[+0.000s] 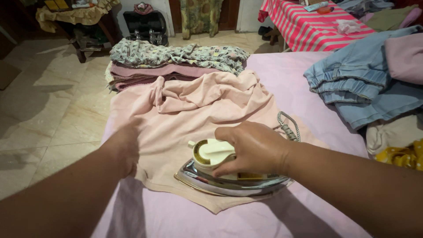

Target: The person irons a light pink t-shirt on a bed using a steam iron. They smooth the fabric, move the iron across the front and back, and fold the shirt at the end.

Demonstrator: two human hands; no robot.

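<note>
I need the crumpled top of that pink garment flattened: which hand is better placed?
Left, probably. The left hand lies flat and free on the pink garment, while the right hand grips the iron.

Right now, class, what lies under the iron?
The iron rests on a pale pink garment, spread over the lilac cover. The right hand hides its handle.

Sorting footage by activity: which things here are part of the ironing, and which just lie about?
In use:
right hand gripping the iron
left hand flat on the pink garment
lilac cover beneath

Lying about:
folded stack
denim pile
striped table
yellow cloth
</note>
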